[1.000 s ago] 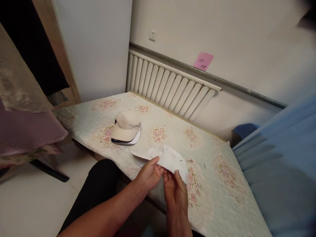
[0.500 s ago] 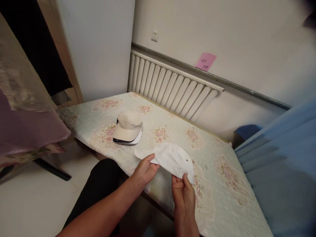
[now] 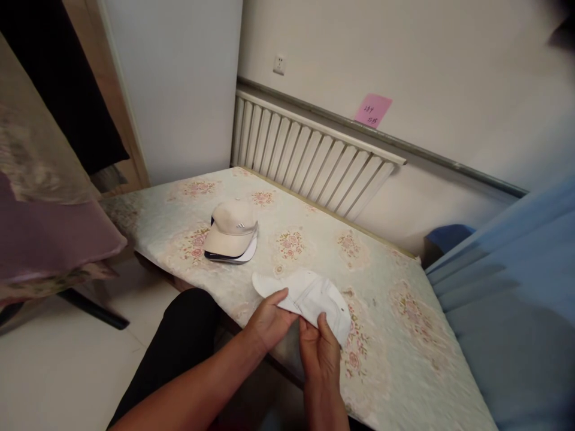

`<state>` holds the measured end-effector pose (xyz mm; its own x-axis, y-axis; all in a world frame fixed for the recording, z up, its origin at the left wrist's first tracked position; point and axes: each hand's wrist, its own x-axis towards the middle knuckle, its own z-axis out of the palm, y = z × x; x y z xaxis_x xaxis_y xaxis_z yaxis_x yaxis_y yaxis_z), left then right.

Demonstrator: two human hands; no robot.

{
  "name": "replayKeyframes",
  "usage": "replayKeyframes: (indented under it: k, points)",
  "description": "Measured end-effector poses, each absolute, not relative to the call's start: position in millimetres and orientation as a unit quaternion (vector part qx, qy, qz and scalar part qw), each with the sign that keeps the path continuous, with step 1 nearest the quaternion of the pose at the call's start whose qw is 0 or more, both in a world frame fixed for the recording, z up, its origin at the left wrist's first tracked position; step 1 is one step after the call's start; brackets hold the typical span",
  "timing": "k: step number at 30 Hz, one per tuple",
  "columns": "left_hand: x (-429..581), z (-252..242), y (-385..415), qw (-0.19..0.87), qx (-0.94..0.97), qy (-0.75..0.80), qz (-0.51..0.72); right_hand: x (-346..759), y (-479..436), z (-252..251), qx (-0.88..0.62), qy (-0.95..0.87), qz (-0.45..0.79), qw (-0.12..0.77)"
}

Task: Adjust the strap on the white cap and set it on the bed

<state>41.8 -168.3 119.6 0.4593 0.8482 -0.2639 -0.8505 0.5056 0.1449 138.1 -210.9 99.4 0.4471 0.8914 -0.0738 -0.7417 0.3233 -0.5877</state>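
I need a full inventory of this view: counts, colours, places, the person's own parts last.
White cap: one, white, in both hands
Beige cap: one, beige, top of the stack
Caps beneath: at least two, dark and white; exact count hidden
Floral cover: one, pale green-cream, under the stack
Radiator: one, white, against the wall
Pipe: one, grey, along the wall
Socket: one, white, wall
Note: one, pink, wall
Curtain: one, blue, right
Blue item: one, beside curtain, unclear
Panel: one, pale grey, back left
Cloths: several, black, beige, purple, left
Floor: pale, lower left
Trouser leg: one, black
Left hand, right hand: bare, at cap
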Motion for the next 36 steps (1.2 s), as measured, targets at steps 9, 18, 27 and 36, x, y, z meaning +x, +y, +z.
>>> replayKeyframes:
  k: [9, 18, 27, 36]
  points:
    - [23, 124, -156, 0.853, 0.004, 0.121, 0.508, 155, -213, 104, -0.279, -0.094, 0.515, 0.805]
    - [38, 114, -171, 0.849, 0.089, 0.076, 0.516, 134, -213, 102, -0.301, -0.095, 0.515, 0.797]
    - [20, 117, -165, 0.884, -0.006, 0.103, 0.457, 152, -211, 96, -0.313, -0.055, 0.521, 0.792]
    - [15, 120, -168, 0.896, -0.028, 0.163, 0.412, 166, -216, 80, -0.314, -0.049, 0.54, 0.78]
